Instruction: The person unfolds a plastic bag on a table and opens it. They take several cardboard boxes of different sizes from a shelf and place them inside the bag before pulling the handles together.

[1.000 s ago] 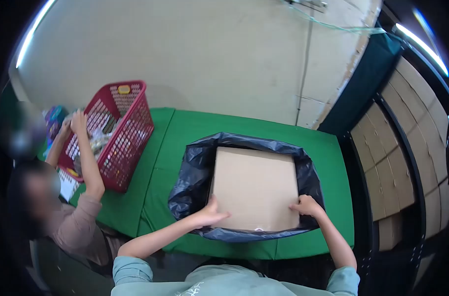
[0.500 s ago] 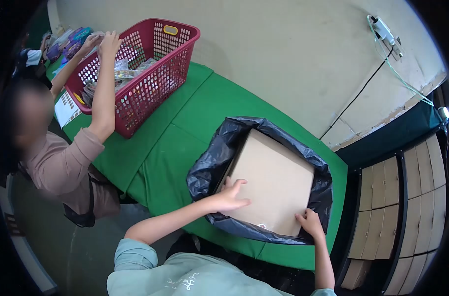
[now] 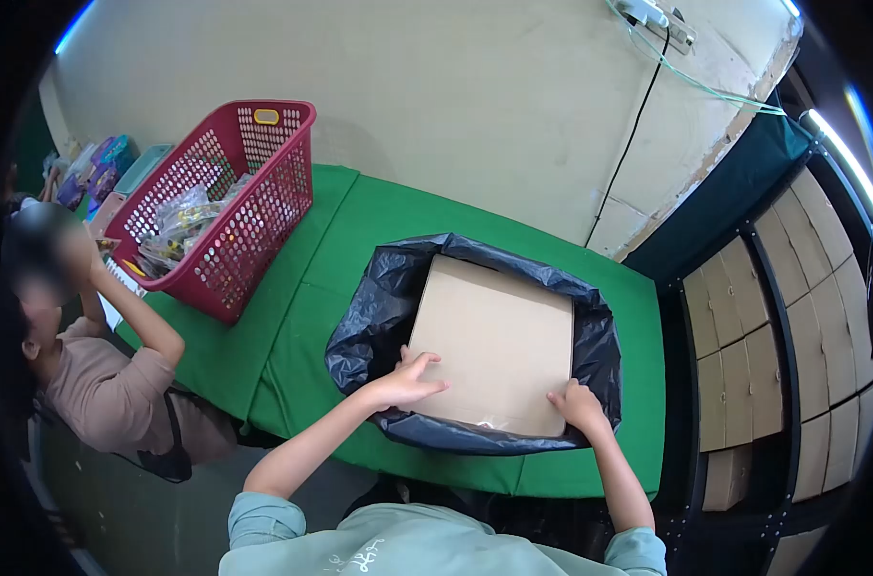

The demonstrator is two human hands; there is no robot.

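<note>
A flat brown cardboard box (image 3: 494, 341) lies inside a container lined with a black plastic bag (image 3: 379, 288), whose edges fold outward over the rim. My left hand (image 3: 405, 381) rests at the box's left edge, thumb and fingers spread apart over its lower left corner. At the lower right corner my right hand (image 3: 580, 407) has its fingers bent around the box's edge, with the thumb on top. The bag's near rim passes just below both hands.
A red perforated basket (image 3: 263, 226) with clear plastic packets (image 3: 189, 219) stands on the green-covered table (image 3: 307, 317) at the left. Beside it is a co-worker (image 3: 119, 384) in a brown shirt. Shelves of cardboard boxes (image 3: 734, 307) stand right; a wall lies behind.
The view has shifted, and the box sits straighter and further left in the lined container. Both my hands have stayed at its corners. The co-worker's raised hands have come down from above the basket.
</note>
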